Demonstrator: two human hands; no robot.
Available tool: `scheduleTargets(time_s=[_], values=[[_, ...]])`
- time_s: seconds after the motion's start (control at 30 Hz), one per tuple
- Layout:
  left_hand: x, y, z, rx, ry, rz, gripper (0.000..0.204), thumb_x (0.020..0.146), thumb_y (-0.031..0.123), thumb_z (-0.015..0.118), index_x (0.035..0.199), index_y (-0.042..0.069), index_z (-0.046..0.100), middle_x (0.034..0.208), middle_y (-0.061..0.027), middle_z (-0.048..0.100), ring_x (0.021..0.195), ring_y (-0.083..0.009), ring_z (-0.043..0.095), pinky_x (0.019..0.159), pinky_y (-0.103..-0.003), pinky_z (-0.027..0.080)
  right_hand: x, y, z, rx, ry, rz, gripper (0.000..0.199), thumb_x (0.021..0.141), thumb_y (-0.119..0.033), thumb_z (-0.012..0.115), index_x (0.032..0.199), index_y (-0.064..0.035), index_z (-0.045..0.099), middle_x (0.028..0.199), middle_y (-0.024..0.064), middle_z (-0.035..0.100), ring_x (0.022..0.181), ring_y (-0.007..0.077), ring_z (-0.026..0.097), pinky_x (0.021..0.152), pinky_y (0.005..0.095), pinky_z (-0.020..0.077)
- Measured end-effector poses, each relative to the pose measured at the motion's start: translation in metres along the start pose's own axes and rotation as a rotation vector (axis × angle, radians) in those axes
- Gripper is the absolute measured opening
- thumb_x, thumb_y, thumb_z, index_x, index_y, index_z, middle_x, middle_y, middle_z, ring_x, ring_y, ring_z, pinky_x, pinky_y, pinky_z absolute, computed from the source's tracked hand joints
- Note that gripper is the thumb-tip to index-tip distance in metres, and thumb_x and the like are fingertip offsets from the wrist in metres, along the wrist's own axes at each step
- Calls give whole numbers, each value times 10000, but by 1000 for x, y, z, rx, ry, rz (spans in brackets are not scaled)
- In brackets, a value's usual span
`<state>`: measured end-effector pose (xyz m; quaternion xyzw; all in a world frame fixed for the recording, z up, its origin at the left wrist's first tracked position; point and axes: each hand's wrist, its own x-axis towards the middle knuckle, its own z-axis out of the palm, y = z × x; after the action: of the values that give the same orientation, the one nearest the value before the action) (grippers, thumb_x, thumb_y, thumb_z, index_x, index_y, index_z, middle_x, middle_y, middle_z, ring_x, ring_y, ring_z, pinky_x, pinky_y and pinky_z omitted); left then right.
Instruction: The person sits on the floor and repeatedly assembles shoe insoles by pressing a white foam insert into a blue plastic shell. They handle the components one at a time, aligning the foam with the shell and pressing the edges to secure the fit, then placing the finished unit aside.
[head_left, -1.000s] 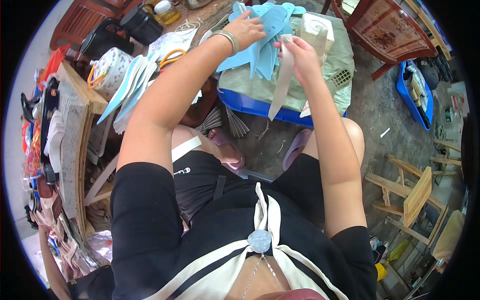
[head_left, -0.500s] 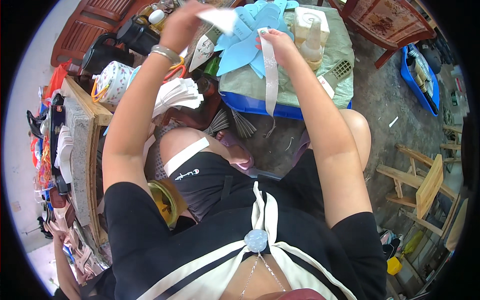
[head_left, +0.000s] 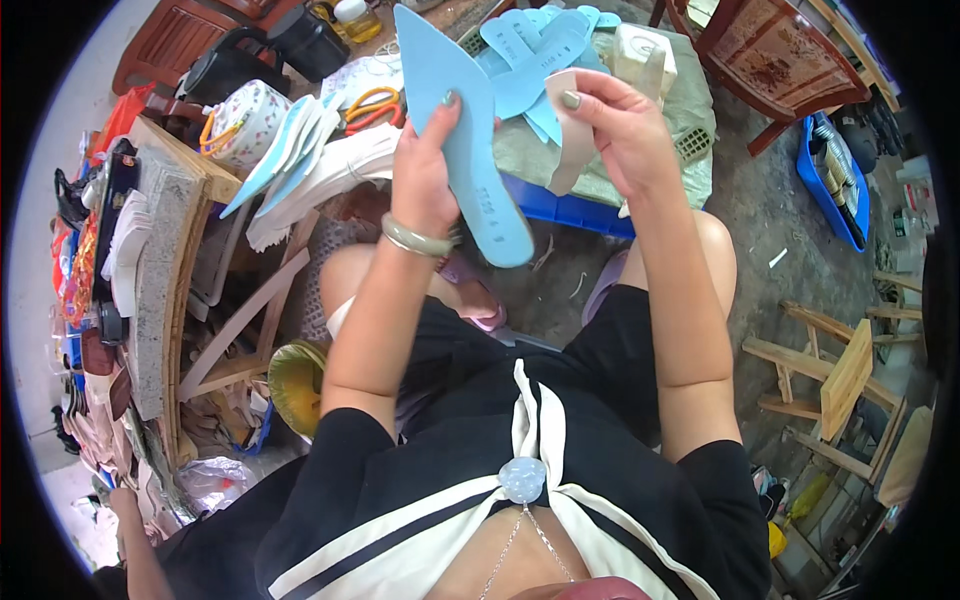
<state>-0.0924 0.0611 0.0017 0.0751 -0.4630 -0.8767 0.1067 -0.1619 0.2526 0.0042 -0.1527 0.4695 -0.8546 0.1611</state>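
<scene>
My left hand (head_left: 425, 185) is closed on a light blue insole (head_left: 468, 150), a pointed, shoe-sole-shaped piece held upright with its narrow end toward me. The thumb presses on its face. To the right, my right hand (head_left: 632, 145) pinches a beige strip (head_left: 572, 140) between thumb and fingers; the strip hangs down in a curve. Strip and insole are apart. Behind both hands lies a pile of blue insoles (head_left: 515, 55) on a greenish sack (head_left: 690, 90). Left of my left hand are a bundle of white strips (head_left: 325, 185) and several white-and-blue insoles (head_left: 285, 150).
Orange-handled scissors (head_left: 372, 108) lie behind the white bundle. A white block (head_left: 645, 48) stands on the sack, above a blue bin (head_left: 570, 208). A wooden stool (head_left: 850, 380) is at right, a wooden chair (head_left: 780, 60) at far right. A stone-topped bench (head_left: 165, 270) stands at left, with another person's arm nearby.
My left hand has come down and nearer from the far left; a blue insole now shows in it, where a white piece showed before. My right hand has moved right and nearer with the strip.
</scene>
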Motion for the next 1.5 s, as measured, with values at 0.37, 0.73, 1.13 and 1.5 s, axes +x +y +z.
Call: scheduleTargets(time_s=[0.37, 0.73, 1.13, 1.5], values=[[-51, -30, 18, -94, 28, 197, 265, 938, 234, 609, 1115, 41, 568, 972, -40, 637, 842, -122, 625, 727, -268, 521, -35, 21, 28, 161, 28, 74, 153, 857, -81, 686, 969, 23, 686, 866, 68, 687, 749, 101, 639, 673, 220, 522], [-55, -30, 30, -69, 0, 225, 260, 927, 226, 627, 1103, 41, 576, 961, -43, 645, 810, -115, 628, 695, -262, 527, -43, 13, 26, 119, 18, 14, 133, 851, -65, 687, 943, 31, 691, 875, 68, 687, 771, 101, 628, 716, 230, 513], [-58, -26, 28, 27, -58, 294, 243, 917, 167, 643, 1108, 28, 585, 993, -45, 651, 847, -105, 625, 719, -246, 517, -46, 13, 27, 279, -88, 29, 88, 837, -85, 700, 883, -10, 701, 863, 27, 661, 819, 98, 598, 763, 232, 480], [-54, -20, 12, 379, -190, 163, 405, 865, 191, 705, 1196, 15, 550, 1175, -49, 578, 1045, -121, 557, 886, -271, 456, -45, 4, 18, -638, -59, -420, 121, 809, -123, 682, 789, -5, 703, 738, 20, 591, 754, 137, 520, 686, 257, 414]])
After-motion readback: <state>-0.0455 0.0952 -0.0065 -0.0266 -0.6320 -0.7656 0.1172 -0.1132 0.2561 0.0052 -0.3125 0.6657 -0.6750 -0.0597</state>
